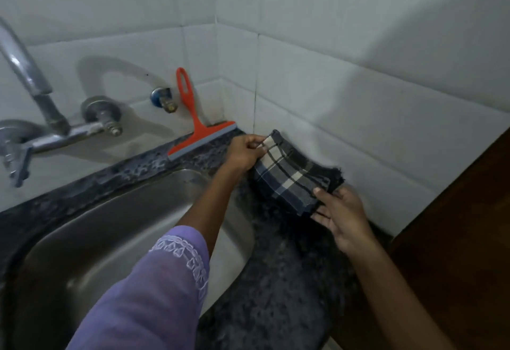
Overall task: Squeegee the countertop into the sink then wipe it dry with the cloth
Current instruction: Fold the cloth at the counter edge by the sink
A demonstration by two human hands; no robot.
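A dark checked cloth (289,175) is folded and held just above the dark speckled countertop (287,275), close to the tiled corner. My left hand (247,152) pinches its far corner. My right hand (340,215) holds its near edge, thumb on top and fingers beneath. An orange squeegee (197,128) leans against the back wall, blade down on the counter ledge behind the steel sink (91,239). Neither hand touches the squeegee.
A metal tap (36,95) with valves sticks out of the white tiled wall over the sink at left. A brown wooden panel (463,225) bounds the counter on the right. My purple sleeve (154,289) crosses above the sink.
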